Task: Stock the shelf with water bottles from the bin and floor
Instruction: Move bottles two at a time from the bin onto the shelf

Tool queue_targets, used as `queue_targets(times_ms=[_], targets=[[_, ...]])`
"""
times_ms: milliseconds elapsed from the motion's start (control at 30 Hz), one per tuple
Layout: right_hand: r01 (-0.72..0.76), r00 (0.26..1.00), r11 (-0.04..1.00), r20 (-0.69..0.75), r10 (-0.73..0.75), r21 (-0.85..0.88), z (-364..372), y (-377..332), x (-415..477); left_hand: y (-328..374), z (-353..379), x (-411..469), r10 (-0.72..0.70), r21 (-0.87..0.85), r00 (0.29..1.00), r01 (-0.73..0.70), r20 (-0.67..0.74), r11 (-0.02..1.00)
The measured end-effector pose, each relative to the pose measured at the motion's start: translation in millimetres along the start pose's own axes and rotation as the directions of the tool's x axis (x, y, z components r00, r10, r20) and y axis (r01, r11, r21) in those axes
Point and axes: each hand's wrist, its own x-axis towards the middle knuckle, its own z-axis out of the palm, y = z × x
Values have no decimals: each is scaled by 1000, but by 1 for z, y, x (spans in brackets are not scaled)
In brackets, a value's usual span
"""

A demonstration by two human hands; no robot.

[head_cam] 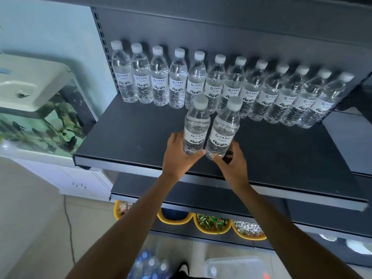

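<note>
1. Dark shelf (pixel 130 137) carries a back row of bottles (pixel 215 85): twelve, upright, caps up.
2. Two more stand upright side by side nearer the front edge.
3. Left hand (pixel 179 156) fingers wrap the left bottle (pixel 196 127); right hand (pixel 233 164) fingers wrap the right bottle (pixel 223 131).

A fish tank (pixel 40 129) with a white lid stands at the left on a white cabinet (pixel 80 178). Lower down, four yellow bowls (pixel 211 231) sit in a row, holding gravel and green bits. A dark cable (pixel 67 218) trails down beside the cabinet.
</note>
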Motion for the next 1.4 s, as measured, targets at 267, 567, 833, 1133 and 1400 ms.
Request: queue_targets(times_ms=[267,567,833,1133,1400], targets=[[34,999,999,8,-34,-19,3,2,3,-1,0,0,-127,-114,990,119,-68,986],[51,999,977,29,-46,-206,30,-22,28,-19,-35,20,-100,41,993,103,-62,994],[170,984,922,116,-138,-347,108,-59,71,-46,-100,59,-91,243,980,133,-176,961],[222,949,927,284,-135,-302,188,-111,122,-86,-153,109,-198,185,940,254,-277,949],[157,922,977,375,-93,-144,217,-128,158,-112,-171,138,-232,89,921,271,-313,958]])
